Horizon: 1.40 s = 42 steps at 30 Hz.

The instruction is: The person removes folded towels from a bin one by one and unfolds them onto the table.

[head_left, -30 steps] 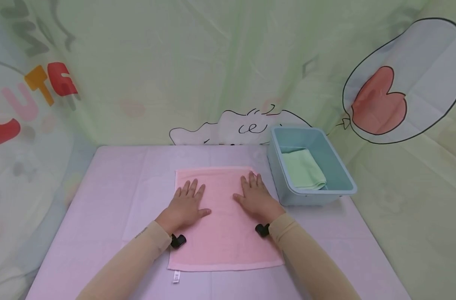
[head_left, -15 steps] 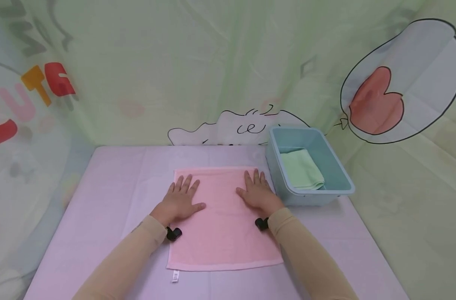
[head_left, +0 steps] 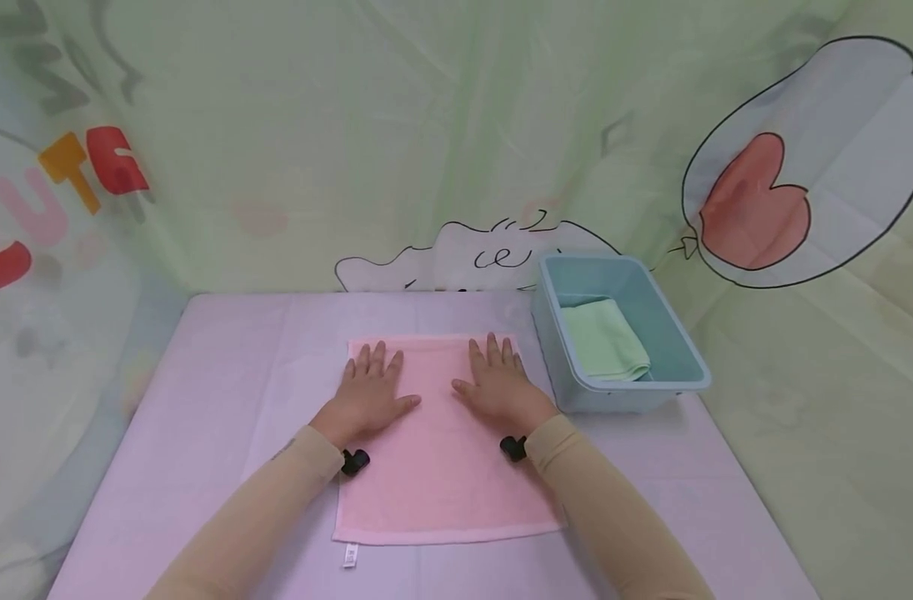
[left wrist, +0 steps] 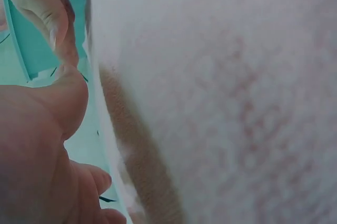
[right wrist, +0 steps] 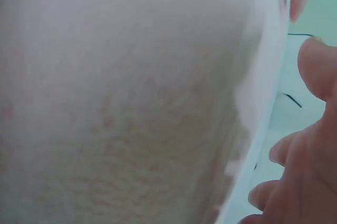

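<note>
A pink towel (head_left: 441, 483) lies spread flat on the table, a small white label (head_left: 350, 556) sticking out at its near left corner. My left hand (head_left: 366, 400) rests on the towel's upper left part, fingers straight and spread, thumb pointing inward. On the upper right part lies my right hand (head_left: 501, 392), palm down with straight fingers reaching close to the far hem. Neither hand holds anything. In the left wrist view the thumb side of the left hand (left wrist: 42, 129) shows beside the blurred cloth; the right wrist view shows the right hand (right wrist: 310, 145) at its right edge.
A light blue plastic bin (head_left: 627, 398) stands at the right of the table, just beyond the right hand. Inside it lies a folded green towel (head_left: 604, 337). The table has a lilac cover (head_left: 223, 400). Printed curtains (head_left: 313, 150) hang behind and at both sides.
Both hands have slid over the towel. The right hand has shifted left, toward the middle; the left hand went outward, then back inward and slightly farther up. The towel stays flat.
</note>
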Tool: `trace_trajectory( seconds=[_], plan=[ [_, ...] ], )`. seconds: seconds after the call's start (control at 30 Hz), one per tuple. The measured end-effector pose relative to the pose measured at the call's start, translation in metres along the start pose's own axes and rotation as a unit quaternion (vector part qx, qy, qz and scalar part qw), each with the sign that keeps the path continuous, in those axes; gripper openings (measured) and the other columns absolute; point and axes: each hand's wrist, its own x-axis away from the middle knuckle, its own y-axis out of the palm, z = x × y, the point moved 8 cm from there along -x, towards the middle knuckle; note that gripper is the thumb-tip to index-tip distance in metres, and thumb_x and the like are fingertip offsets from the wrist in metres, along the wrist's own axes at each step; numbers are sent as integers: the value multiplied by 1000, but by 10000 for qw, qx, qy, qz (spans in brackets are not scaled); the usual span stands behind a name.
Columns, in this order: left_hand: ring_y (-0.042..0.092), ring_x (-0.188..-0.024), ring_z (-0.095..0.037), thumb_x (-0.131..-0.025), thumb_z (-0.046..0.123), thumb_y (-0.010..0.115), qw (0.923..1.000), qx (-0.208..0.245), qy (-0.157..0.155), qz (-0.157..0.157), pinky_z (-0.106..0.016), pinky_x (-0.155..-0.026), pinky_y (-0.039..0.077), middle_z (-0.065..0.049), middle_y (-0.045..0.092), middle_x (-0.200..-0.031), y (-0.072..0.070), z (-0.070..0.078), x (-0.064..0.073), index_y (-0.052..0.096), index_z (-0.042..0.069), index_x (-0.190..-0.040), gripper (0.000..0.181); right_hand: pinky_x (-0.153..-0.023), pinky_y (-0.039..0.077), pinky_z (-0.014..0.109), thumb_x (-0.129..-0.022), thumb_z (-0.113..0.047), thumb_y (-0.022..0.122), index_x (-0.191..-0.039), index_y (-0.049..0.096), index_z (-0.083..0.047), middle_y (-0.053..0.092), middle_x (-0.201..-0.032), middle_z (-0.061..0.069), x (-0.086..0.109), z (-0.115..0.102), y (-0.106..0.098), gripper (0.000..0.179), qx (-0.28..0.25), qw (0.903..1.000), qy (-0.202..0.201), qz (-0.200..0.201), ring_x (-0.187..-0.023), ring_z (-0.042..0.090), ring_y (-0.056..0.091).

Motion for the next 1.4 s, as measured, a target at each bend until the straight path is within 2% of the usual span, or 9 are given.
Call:
trace_trajectory(
  seconds=[0.17, 0.3, 0.5, 0.87, 1.13, 1.4],
  plan=[
    [-6, -168, -47, -104, 73, 49, 9996, 62, -289, 1, -68, -135, 4, -22, -8, -181, 3, -5, -1, 10, 12, -174, 100, -136, 2, 64, -108, -66, 43, -174, 6, -8, -9, -180, 25, -2, 7, 6, 95, -108, 9985, 361, -408, -166, 51, -12],
    [-4, -168, -46, -103, 74, 49, 9990, -56, -443, -36, -68, -135, 4, -22, -6, -181, 4, -10, -3, 9, 11, -174, 102, -136, 0, 63, -107, -68, 42, -174, 4, -9, -12, -180, 24, -6, 14, 11, 97, -78, 9973, 447, -571, -166, 49, -13],
    [-1, -169, -45, -103, 74, 50, 9989, -194, -422, -81, -69, -134, 5, -21, -3, -181, 0, -13, -6, 9, 12, -174, 103, -137, -2, 61, -106, -71, 42, -174, 1, -12, -16, -180, 21, -10, 20, 12, 99, -98, 9969, 491, -606, -167, 46, -16],
    [-7, -169, -42, -102, 76, 50, 9988, -131, -421, -223, -71, -133, 0, -17, -8, -182, 3, -22, -19, 6, 17, -175, 104, -135, -4, 64, -107, -69, 42, -174, 2, -8, -20, -178, 24, -20, 26, 13, 98, -325, 9962, 687, -418, -166, 46, -19],
    [-8, -169, -42, -101, 75, 52, 9988, 35, -387, -292, -75, -131, -3, -16, -8, -182, 3, -24, -15, 9, 18, -175, 103, -135, -4, 63, -106, -68, 45, -174, 2, -8, -20, -178, 25, -22, 30, 19, 100, -354, 9956, 730, -458, -166, 46, -18],
    [-7, -170, -41, -102, 73, 52, 9990, 54, -357, -253, -76, -130, -4, -15, -8, -183, 2, -28, -16, 9, 21, -175, 100, -136, -3, 62, -107, -66, 47, -174, 1, -9, -18, -179, 25, -22, 27, 14, 100, -265, 9965, 649, -455, -167, 46, -17]
  ],
)
